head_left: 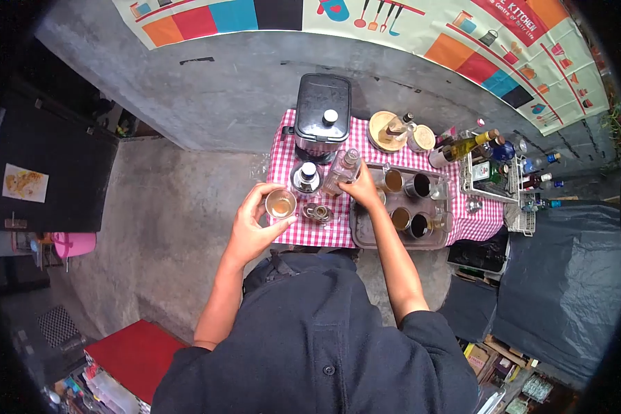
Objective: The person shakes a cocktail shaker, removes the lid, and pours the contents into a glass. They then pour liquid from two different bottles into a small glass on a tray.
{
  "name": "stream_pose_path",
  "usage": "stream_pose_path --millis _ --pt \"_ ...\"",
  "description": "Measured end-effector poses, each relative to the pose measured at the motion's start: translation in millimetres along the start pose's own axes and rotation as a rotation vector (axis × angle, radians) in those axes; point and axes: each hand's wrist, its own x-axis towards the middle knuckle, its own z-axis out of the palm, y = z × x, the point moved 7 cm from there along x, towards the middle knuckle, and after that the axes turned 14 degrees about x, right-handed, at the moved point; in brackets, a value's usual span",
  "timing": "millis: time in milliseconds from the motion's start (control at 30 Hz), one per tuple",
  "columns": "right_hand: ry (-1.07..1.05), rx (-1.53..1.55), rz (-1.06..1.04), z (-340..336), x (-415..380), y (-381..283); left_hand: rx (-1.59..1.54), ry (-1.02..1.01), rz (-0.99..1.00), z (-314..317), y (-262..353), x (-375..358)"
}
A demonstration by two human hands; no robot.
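Note:
My left hand is closed around a small round cup with a little amber liquid at its bottom, held at the table's left front edge. My right hand grips a clear glass bottle, which leans slightly to the right over the checkered cloth. Between the two hands stands a small open-necked glass bottle. Behind it is a container with a shiny silver cap. Right of my right hand lies a brown tray with several dark-filled cups in it.
A black lidded cooker stands at the back of the table with the red-checkered cloth. Wooden coasters carry another bottle. At the right, several bottles crowd around a white wire rack. A grey wall rises behind.

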Motion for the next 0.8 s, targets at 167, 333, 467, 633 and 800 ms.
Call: stream_pose_path --millis 167,333,467,633,800 --pt "0.025 -0.08 0.075 0 -15 -13 0.039 -0.023 -0.005 17 11 -1" --pt "-0.169 -0.123 0.062 -1 -12 -14 0.046 -0.031 -0.024 42 17 0" --pt "-0.365 -0.117 0.105 -11 -15 -29 0.076 -0.006 -0.021 66 23 -1" --pt "-0.427 -0.374 0.106 -72 -40 -60 0.058 -0.053 -0.084 107 22 -2" --pt "-0.35 -0.528 0.181 -146 -87 -60 0.1 -0.136 -0.083 160 -1 9"
